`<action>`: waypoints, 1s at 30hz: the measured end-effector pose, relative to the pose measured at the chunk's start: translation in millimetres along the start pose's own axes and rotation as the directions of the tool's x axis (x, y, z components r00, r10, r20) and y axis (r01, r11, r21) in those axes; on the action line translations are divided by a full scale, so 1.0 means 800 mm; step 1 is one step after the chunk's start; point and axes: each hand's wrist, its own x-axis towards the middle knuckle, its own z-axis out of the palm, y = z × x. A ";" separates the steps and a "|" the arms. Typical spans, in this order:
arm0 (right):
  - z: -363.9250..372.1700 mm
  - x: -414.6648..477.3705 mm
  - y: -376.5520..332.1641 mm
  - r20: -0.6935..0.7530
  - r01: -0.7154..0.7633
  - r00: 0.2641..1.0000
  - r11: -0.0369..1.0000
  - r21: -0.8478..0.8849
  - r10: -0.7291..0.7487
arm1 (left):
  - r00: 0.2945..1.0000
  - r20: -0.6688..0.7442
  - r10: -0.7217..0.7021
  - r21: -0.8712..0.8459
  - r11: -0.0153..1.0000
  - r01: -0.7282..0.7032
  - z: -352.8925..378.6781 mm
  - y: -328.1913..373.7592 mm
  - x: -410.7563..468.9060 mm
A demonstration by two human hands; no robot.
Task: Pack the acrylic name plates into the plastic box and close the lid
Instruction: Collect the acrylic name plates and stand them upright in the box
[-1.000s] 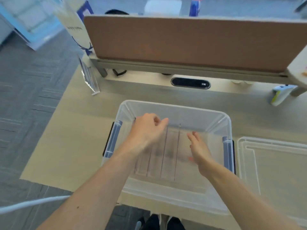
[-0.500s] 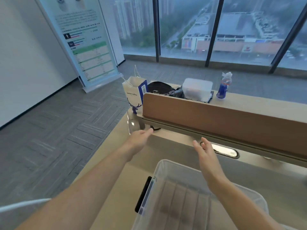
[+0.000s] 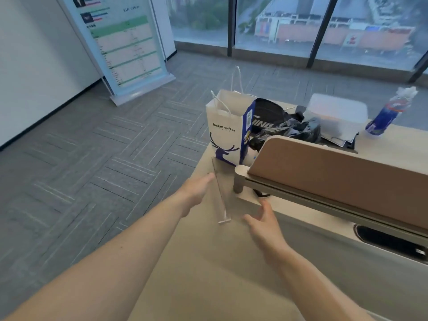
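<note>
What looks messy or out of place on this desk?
Only the far side: crumpled black plastic is heaped behind the divider. The upright acrylic name plate by the coffee bag looks intact.

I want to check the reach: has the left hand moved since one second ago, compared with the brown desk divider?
Yes. The left hand left the box and went forward and left, to the acrylic name plate standing by the divider end.

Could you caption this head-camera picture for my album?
Both open hands, left hand and right hand, reach for an upright acrylic name plate.
</note>
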 end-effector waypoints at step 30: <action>0.019 0.171 0.039 -0.189 0.046 0.975 0.936 -0.350 -0.118 | 0.919 0.027 0.393 0.205 0.898 -0.389 -0.042 -0.084 0.161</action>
